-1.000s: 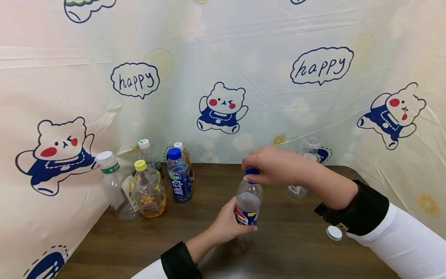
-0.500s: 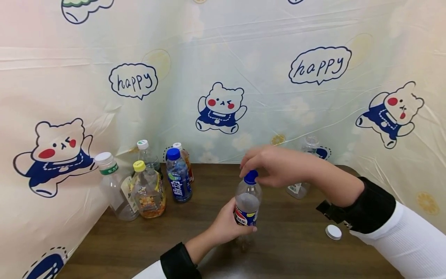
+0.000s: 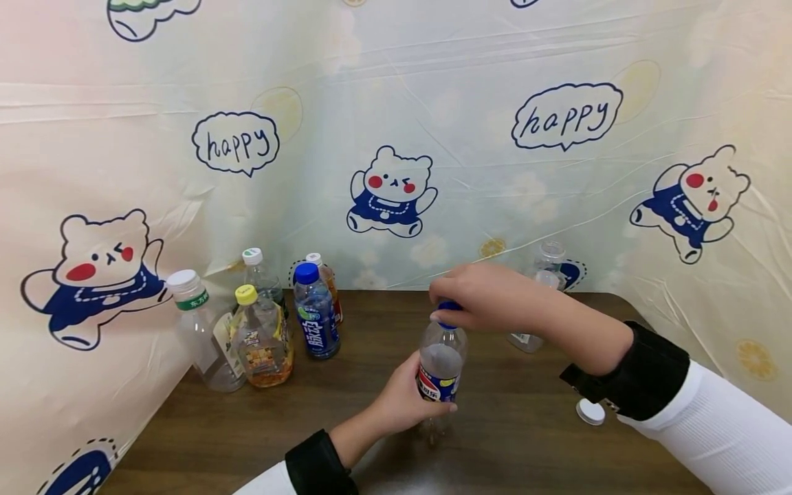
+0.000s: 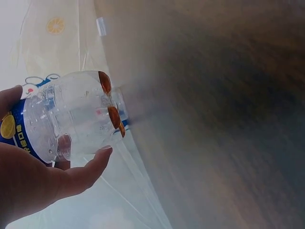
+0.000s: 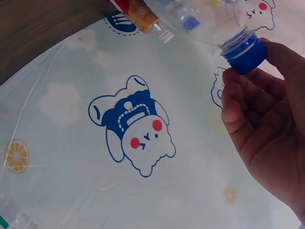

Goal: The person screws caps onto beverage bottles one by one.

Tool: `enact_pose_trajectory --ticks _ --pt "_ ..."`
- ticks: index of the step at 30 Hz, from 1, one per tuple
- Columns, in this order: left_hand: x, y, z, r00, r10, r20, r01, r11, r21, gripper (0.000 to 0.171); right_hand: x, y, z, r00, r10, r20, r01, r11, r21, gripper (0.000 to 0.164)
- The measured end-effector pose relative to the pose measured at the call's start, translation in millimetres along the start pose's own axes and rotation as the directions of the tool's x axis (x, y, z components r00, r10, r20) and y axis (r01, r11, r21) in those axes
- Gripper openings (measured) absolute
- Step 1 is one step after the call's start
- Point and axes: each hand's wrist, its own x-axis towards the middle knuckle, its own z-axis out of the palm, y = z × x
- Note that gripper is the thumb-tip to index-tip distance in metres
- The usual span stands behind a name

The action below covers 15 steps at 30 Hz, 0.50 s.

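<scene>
A clear plastic soda bottle [image 3: 443, 354] with a blue label stands upright near the middle of the brown table [image 3: 346, 447]. My left hand [image 3: 405, 399] grips it around the label, thumb in front. Bits of brown liquid show in the base of the bottle [image 4: 71, 114] in the left wrist view. Over the top, my right hand [image 3: 485, 295] pinches the blue cap [image 5: 245, 52] between thumb and fingers. The cap sits on the bottle's neck, its threads partly showing below it in the right wrist view.
Several bottles stand at the left, among them a blue-capped bottle [image 3: 316, 316], a yellow-capped bottle [image 3: 266, 344] and a white-capped bottle [image 3: 213, 344]. An uncapped clear bottle [image 3: 551, 253] is partly hidden behind the right forearm. A loose white cap [image 3: 590, 412] lies at right.
The right hand's fingers loosened around the blue cap half a second ago and now close on it again. The left hand keeps its grip, and the bottle has hardly moved.
</scene>
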Motion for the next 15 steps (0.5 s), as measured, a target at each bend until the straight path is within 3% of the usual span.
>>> enact_pose_trajectory --ticks 5,9,15 --pt "-1.1 -1.4 -1.0 1.0 -0.014 -0.003 0.014 1.0 0.003 0.068 -1.3 -0.3 -4.4 0.999 -0.048 0.003 0.048 0.998 0.05 0.025" --pt "-1.1 -0.6 -2.2 1.0 -0.028 -0.014 0.029 0.999 0.017 0.068 -2.1 0.8 -8.1 0.995 -0.098 0.014 0.096 0.987 0.128 0.021" --pt "-1.2 0.8 -3.4 0.999 -0.033 -0.006 0.033 0.999 0.008 0.068 -0.9 1.8 -1.3 0.995 -0.099 -0.011 0.099 0.993 0.059 0.013"
